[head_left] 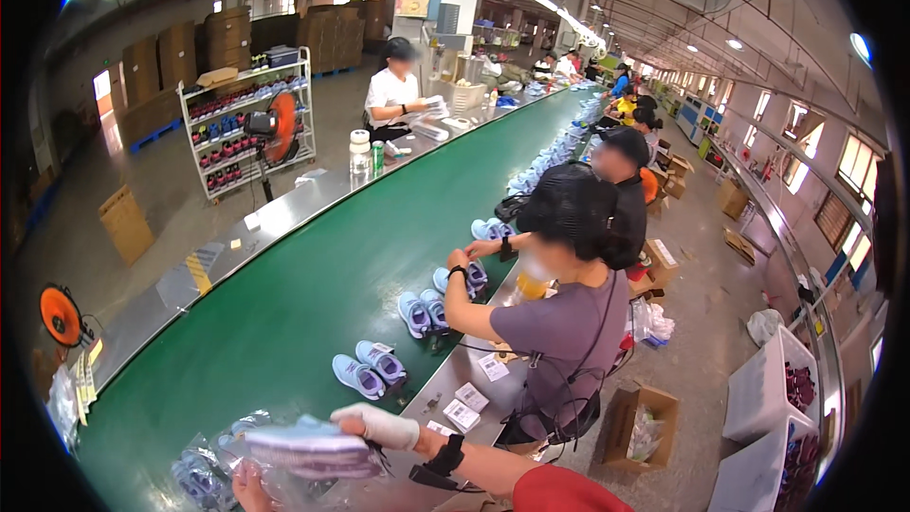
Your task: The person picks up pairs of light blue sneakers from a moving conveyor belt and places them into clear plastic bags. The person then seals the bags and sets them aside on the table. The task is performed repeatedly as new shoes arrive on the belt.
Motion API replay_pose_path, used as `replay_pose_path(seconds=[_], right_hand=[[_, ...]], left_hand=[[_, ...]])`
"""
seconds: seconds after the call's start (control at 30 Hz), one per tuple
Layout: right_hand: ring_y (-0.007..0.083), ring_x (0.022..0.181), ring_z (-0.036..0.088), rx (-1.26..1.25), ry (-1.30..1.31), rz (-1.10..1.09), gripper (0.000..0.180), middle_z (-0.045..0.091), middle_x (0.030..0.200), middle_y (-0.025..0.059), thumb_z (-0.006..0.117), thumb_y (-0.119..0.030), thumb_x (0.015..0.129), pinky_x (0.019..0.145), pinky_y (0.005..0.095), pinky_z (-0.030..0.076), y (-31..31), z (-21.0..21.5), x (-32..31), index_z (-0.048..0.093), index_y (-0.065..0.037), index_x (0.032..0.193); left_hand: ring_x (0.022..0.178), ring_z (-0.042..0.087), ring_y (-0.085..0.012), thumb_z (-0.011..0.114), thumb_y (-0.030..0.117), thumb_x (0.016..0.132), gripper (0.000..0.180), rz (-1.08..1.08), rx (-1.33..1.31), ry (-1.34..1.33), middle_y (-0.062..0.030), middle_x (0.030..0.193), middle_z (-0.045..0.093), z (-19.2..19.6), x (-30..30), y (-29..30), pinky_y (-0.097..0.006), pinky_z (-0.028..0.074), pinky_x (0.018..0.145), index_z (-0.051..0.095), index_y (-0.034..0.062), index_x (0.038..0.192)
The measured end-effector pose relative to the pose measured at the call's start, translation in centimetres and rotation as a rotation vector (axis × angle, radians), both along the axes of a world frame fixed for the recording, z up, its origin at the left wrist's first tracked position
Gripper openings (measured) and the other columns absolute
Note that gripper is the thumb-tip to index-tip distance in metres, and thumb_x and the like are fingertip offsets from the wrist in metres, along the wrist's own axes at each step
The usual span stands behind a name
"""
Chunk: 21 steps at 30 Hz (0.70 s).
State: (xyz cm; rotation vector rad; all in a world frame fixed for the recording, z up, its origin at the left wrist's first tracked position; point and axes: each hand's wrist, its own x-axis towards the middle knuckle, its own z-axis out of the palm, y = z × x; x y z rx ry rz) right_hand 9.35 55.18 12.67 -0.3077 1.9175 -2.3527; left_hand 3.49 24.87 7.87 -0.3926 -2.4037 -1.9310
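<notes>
My right hand [379, 425], in a white glove with a dark band at the wrist, grips a light blue and purple sneaker [308, 450] by its heel end. The sneaker hangs sideways over the near end of the green conveyor belt [275, 322], slightly blurred. Below its toe end is my left hand [250, 487], its fingers closed on a clear plastic bag [284, 488]; the rest of that hand is cut off by the lower edge. Bagged sneakers [197, 479] lie beside it on the belt. A pair of light blue sneakers [358, 376] stands just beyond my right hand.
A co-worker [569, 303] in a purple shirt handles sneakers [461, 277] at the belt's right side. White labelled stacks [464, 408] lie on the metal ledge. A cardboard box [641, 429] stands on the floor. Across the belt are a shoe rack [248, 123] and an orange fan [62, 316].
</notes>
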Motion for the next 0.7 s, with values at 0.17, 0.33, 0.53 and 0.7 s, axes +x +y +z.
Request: replay_pose_path(seconds=[0.17,0.33,0.53,0.7], right_hand=[[0.0231,0.069,0.058,0.93,0.123,-0.115,0.033,0.056,0.071,0.0099,0.06,-0.038,0.079,0.064,0.033,0.046,-3.5,-1.7,3.3,0.059,-0.005,0.085],[0.0306,0.07,0.059,1.343,0.31,0.002,0.02,0.058,0.07,0.0131,0.061,-0.025,0.065,0.062,0.0397,0.048,-7.8,-4.9,4.0,0.061,-0.006,0.069],[0.0309,0.078,0.059,1.394,0.741,0.339,0.026,0.06,0.083,0.0127,0.063,-0.029,0.063,0.071,0.0434,0.046,-9.9,-1.5,3.9,0.062,-0.01,0.081],[0.028,0.083,0.059,1.163,0.359,0.047,0.028,0.062,0.092,0.0112,0.061,-0.031,0.073,0.074,0.0393,0.047,-6.6,-6.5,3.0,0.059,-0.01,0.091]], left_hand=[[0.08,0.052,-0.0124,0.056,0.003,0.08,0.016,-0.107,0.219,-0.217,-0.0026,0.088,0.056,0.4,0.4,3.6,-0.026,0.043,0.072,0.055,0.0003,0.096],[0.067,0.048,-0.009,0.053,0.004,0.082,0.001,-0.25,-0.158,0.054,0.0008,0.074,0.053,2.8,4.9,11.6,-0.026,0.04,0.059,0.054,0.0032,0.082],[0.059,0.047,-0.015,0.054,0.007,0.081,0.008,-0.226,-0.198,0.066,-0.0069,0.065,0.055,4.8,-0.9,11.6,-0.031,0.04,0.054,0.053,-0.0005,0.08],[0.075,0.052,-0.0171,0.055,0.011,0.081,0.013,-0.824,-0.605,0.183,-0.0131,0.078,0.053,7.6,5.6,11.6,-0.033,0.041,0.061,0.056,-0.0011,0.085]])
